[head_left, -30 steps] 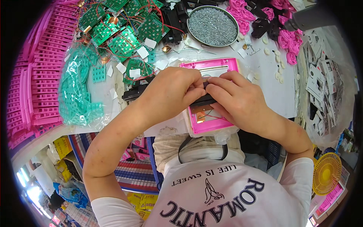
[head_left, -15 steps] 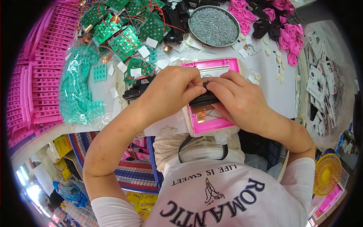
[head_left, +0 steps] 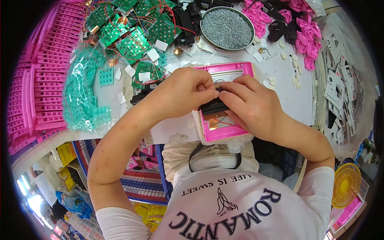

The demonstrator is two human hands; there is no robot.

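Observation:
A pink rectangular plastic frame lies in front of me at the table's near edge. Over its middle is a long black plastic part, partly covered by my fingers. My left hand is closed, thumb and fingers pinched at the part's upper edge. From the other side my right hand grips the same part, its fingertips nearly meeting the left ones. Whatever tiny piece may lie between the fingertips is hidden. Thin red wires and a copper-coloured plate show inside the frame below the part.
Green circuit boards with wires pile up at the back left, beside teal rubber keypads in plastic. Pink frames stack at far left. A round tin of screws stands behind; white discs and pink pieces lie right.
Both hands stay almost in place, with small shifts of the fingers. The black part's visible near edge sits slightly differently, a little to the left.

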